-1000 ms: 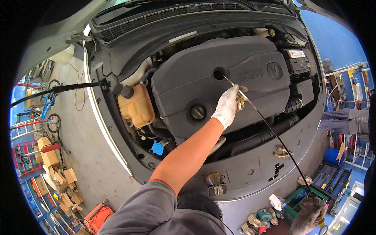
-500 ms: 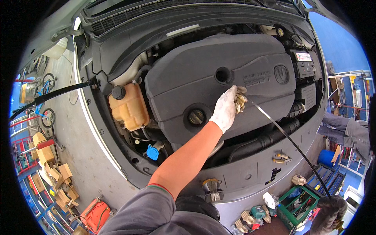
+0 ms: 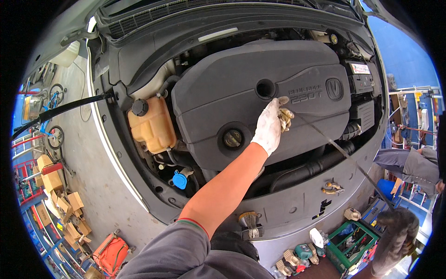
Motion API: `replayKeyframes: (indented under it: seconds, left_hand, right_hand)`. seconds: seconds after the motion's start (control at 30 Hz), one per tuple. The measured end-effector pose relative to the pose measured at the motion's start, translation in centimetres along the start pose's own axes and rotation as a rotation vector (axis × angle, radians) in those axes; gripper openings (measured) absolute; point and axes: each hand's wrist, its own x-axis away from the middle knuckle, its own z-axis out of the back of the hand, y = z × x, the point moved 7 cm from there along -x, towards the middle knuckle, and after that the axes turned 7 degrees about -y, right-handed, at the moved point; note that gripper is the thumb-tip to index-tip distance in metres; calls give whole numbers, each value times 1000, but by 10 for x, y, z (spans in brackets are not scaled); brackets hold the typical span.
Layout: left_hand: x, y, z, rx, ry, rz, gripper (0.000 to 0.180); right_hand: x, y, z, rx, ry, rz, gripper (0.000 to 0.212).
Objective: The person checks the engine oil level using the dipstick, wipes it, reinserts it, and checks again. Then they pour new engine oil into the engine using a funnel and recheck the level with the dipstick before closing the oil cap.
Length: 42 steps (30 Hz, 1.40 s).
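Observation:
My left hand [image 3: 269,125], in a white glove, rests on the grey engine cover [image 3: 223,93] just below its round dipstick hole [image 3: 265,87]. It pinches a crumpled yellowish rag [image 3: 285,117] around a long thin metal dipstick [image 3: 344,156]. The dipstick runs down and right from the rag to my right hand [image 3: 395,237], which wears a dark glove at the lower right rim and grips its far end. The dipstick's tip sits by my left fingers, close to the hole.
An orange coolant tank [image 3: 151,125] with a black cap and a blue cap [image 3: 179,179] lie left of the cover. A black filler cap [image 3: 232,138] is near my wrist. A green crate of tools [image 3: 353,242] stands below the bumper. Another person [image 3: 411,165] crouches at right.
The dipstick has slid through the rag, so less of it shows between my left hand and the hole. My right hand has drawn back toward the lower right. The view has shifted slightly.

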Motion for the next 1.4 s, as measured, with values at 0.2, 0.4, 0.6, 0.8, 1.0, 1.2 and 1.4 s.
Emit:
replayKeyframes:
  seconds: [0.2,0.4,0.6,0.8,1.0,1.2,1.4]
  left_hand:
    - [0,4,1,73,57,24,45]
    - [46,26,14,-612,23,-48,31]
    - [116,111,42,-1377,228,-659,12]
    - [112,112,41,-1896,128,-834,11]
    - [103,101,41,-2050,171,-788,9]
    - [103,102,44,-2034,181,-763,9]
    - [103,102,42,-2039,200,-767,8]
  right_hand:
    - [-54,-26,-8,602,22,291,43]
    - [-154,-61,-85,188,-466,517,45]
    - [-179,-22,-171,-209,-147,56,28]
    - [-210,36,-285,-33,-161,116,32]
    - [-197,68,-383,990,-422,492,44]
    - [-189,109,-316,164,-420,-211,48]
    - [-191,90,-321,263,-321,40,35]
